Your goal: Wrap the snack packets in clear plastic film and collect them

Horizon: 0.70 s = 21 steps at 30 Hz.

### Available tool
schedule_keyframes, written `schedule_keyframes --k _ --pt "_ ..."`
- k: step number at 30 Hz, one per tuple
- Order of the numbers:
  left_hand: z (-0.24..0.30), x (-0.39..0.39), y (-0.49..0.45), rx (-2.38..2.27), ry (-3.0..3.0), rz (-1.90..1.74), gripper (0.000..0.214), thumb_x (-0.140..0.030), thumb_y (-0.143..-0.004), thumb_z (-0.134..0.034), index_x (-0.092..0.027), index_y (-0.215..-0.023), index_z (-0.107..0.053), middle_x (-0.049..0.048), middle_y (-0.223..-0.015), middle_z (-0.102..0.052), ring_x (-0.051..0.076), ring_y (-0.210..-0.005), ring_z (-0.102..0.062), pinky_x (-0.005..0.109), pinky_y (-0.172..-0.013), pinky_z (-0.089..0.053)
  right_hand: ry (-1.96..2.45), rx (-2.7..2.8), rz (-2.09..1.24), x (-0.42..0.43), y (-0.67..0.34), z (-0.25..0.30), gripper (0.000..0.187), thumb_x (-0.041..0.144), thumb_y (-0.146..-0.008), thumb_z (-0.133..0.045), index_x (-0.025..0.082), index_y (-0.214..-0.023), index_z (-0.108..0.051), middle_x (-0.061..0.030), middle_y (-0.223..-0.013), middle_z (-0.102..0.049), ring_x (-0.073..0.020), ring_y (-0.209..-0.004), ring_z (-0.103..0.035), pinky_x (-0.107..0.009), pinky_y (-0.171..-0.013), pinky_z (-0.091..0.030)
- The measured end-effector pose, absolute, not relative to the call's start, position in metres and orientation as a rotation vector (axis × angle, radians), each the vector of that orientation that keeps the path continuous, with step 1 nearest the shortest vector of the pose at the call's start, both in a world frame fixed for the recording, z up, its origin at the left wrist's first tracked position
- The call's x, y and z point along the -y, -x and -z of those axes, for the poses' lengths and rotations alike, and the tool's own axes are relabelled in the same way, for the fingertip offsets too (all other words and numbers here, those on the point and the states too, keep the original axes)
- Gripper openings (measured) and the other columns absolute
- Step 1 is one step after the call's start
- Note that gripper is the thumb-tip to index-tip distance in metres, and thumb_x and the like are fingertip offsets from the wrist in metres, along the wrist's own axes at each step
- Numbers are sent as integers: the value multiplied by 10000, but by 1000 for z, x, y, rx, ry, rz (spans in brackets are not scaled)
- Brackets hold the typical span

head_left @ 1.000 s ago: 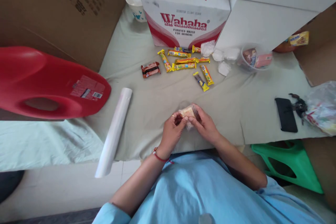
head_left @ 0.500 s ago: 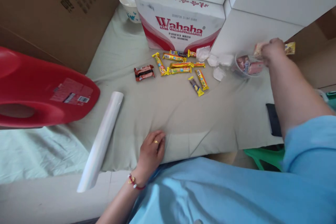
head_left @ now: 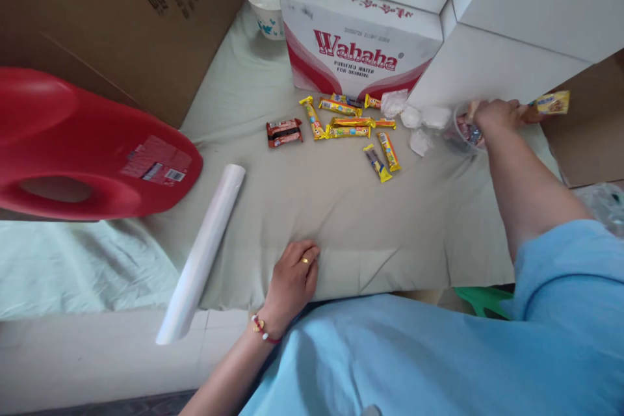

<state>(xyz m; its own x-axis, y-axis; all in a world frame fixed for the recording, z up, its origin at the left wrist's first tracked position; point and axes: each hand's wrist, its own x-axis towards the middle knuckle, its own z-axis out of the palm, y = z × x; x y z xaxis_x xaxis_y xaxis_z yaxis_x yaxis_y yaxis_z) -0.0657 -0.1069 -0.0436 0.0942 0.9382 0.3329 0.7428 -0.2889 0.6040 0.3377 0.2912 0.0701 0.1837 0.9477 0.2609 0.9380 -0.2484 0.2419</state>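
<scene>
My left hand (head_left: 293, 272) rests palm down at the cloth's front edge, fingers loosely bent and nothing visible in them. At the right, my right hand (head_left: 500, 117) reaches over a clear plastic tub (head_left: 461, 143) of wrapped snacks. Its fingers are closed around a small pinkish piece (head_left: 472, 110), mostly hidden. Just beyond that hand is a yellow packet (head_left: 554, 103); whether the hand touches it I cannot tell. Left of the tub are several white crumpled pieces (head_left: 412, 117), several yellow snack bars (head_left: 348, 132) and brown-red wrapped packs (head_left: 284, 133).
A Wahaha water carton (head_left: 361, 45) stands at the back, beside a paper cup (head_left: 267, 13). On the left are a brown cardboard box (head_left: 112, 32), a large red jug (head_left: 97, 143) and a clear film roll (head_left: 202, 253) jutting past the cloth's edge. A green stool (head_left: 482, 299) stands below.
My right hand has lowered and shifted left, bringing the pinkish piece from above the tub's right side to its opening. My left hand stays at the front edge. The view has shifted slightly.
</scene>
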Motion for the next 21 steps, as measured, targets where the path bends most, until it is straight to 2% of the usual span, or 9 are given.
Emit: schedule_keyframes --k 2,4,6,8,11,14,16,19,21 --pt "45 108 66 -1667 -2058 -1002 240 -112 -991 -510 -213 -1104 -697 86 -1055 -732 213 -961 -695 363 -857 -607 -2516 -1884 -633 -274 -321 -83 599 397 -1157 -321 -88 -1320 -630 -367 -1348 -537 -261 -1333 -437 -454 -901 -308" --pt "46 109 66 -1671 -2031 -1010 250 -122 -994 -499 -217 -1107 -701 85 -1044 -735 211 -947 -698 366 -850 -609 -2442 -2087 -664 -257 -298 -93 551 381 -1162 -316 -36 -1366 -613 -325 -1389 -535 -249 -1372 -424 -427 -921 -309" --pt "47 110 66 -1679 -2020 -1025 251 -125 -995 -491 -219 -1096 -701 83 -1026 -738 210 -932 -701 363 -835 -610 -2282 -2297 -566 -244 -274 -94 508 326 -1159 -310 -16 -1342 -638 -282 -1298 -625 -242 -1289 -519 -396 -905 -333" --pt "48 111 67 -1684 -2017 -1037 249 -124 -993 -490 -221 -1084 -701 83 -1018 -744 209 -929 -706 360 -829 -611 -2213 -2406 -356 -235 -255 -85 420 270 -1122 -395 27 -1296 -690 -226 -1159 -713 -244 -1122 -622 -373 -870 -366" --pt "47 111 68 -1704 -2022 -1040 236 -129 -991 -498 -221 -1062 -703 80 -1008 -751 206 -917 -715 355 -817 -615 -2276 -2392 125 -228 -245 -62 255 226 -1018 -577 94 -1111 -775 -138 -919 -747 -217 -845 -648 -337 -784 -404" --pt "44 112 68 -1731 -2043 -1061 218 -123 -990 -507 -216 -1039 -698 71 -977 -750 198 -890 -719 341 -797 -614 -2368 -2149 945 -216 -262 -44 226 276 -999 -643 92 -940 -759 -43 -668 -632 -143 -616 -523 -318 -673 -380" --pt "42 111 69 -1732 -2081 -1084 203 -112 -988 -519 -216 -1033 -687 66 -963 -747 195 -872 -718 331 -784 -612 -2387 -1960 1318 -203 -288 -44 219 257 -1012 -622 96 -912 -732 7 -597 -537 -110 -553 -447 -325 -623 -335" --pt "38 110 69 -1708 -2147 -1097 193 -86 -978 -544 -219 -1044 -667 59 -958 -742 191 -851 -710 321 -769 -605 -2494 -1861 1433 -188 -344 -58 176 168 -1025 -565 122 -923 -701 51 -574 -425 -99 -540 -411 -353 -592 -277" --pt "37 109 70 -1689 -2185 -1089 203 -70 -968 -555 -222 -1055 -657 56 -953 -737 191 -841 -705 318 -766 -601 -2743 -1793 1414 -187 -387 -67 166 159 -1025 -574 147 -900 -684 74 -564 -350 -105 -539 -393 -369 -580 -261"
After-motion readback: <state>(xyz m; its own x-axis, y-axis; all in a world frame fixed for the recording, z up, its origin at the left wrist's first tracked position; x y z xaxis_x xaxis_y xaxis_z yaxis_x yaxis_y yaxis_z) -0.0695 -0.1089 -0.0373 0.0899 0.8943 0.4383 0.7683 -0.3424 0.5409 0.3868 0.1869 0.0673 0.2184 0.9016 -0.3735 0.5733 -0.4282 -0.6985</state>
